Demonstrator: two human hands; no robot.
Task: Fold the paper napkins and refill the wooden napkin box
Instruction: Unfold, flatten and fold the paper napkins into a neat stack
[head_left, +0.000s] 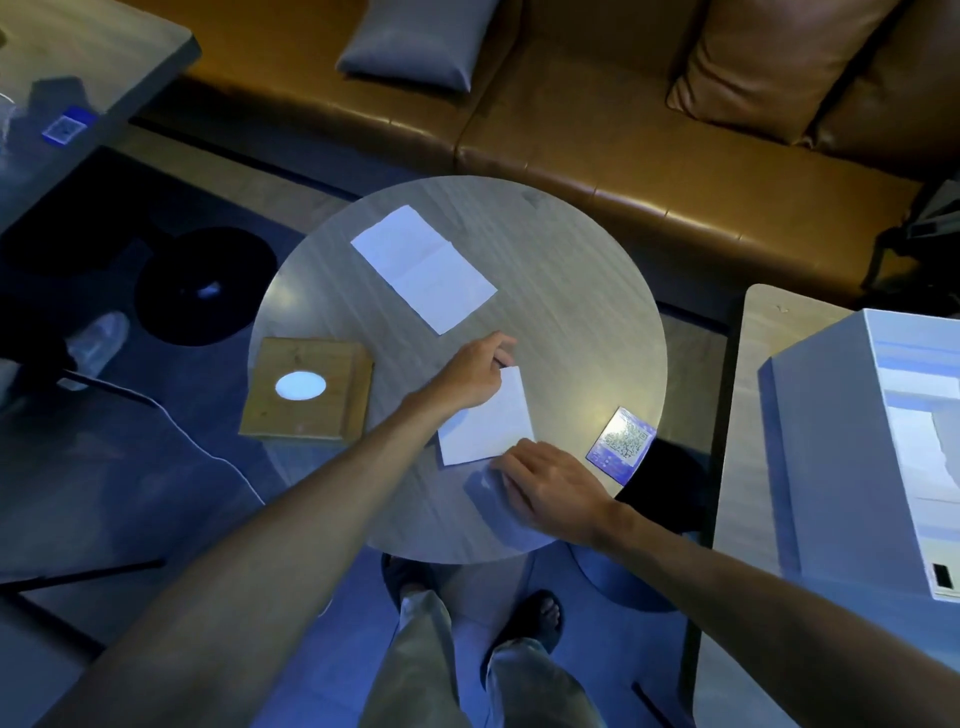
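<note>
A white paper napkin (491, 423) lies near the front of the round wooden table (571, 291), partly folded. My left hand (475, 371) pinches its far corner, lifted slightly off the table. The fingers of my right hand (545, 486) press down on its near edge. A second napkin (423, 267), unfolded into a long rectangle with creases, lies flat at the back left of the table. The square wooden napkin box (306, 387) sits at the table's left edge, lid up, with white showing through an oval opening.
A blue QR-code card (623, 444) lies at the table's right edge. A brown leather sofa (597, 130) with cushions runs behind. A large white box (857, 441) stands on another table at right. My legs and a cable are on the floor.
</note>
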